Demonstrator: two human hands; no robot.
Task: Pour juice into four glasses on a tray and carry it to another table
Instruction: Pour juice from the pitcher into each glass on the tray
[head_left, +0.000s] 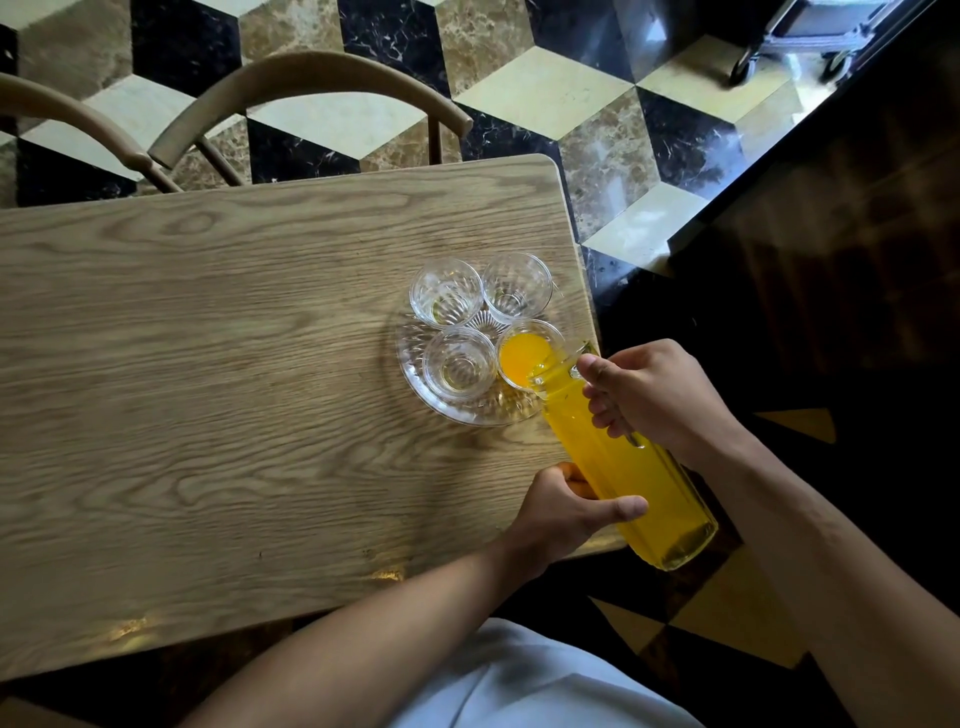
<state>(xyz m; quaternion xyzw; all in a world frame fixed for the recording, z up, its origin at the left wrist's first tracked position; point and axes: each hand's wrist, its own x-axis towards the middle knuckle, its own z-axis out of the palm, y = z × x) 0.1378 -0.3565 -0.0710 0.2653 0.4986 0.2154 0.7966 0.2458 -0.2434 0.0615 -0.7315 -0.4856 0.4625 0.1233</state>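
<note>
My right hand held the jug tight by its handle, and my left hand cupped underneath to steady it. I tipped juice into the near right glass on the tray; three glasses were empty.

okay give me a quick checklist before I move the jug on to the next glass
1. Jug held by both hands: ok. The right hand is on the handle near the top, and the left hand supports the body of the jug.
2. Spout over the glass: ok. It sits above the near-right glass.
3. That glass filled enough: cannot tell. Juice shows inside, but its level is unclear from above.
4. Other three glasses upright and empty: ok. That covers the near-left glass, far-left glass and far-right glass.
5. Tray fully on the table: ok, though it is close to the right edge.
6. Spills: none visible.
</note>
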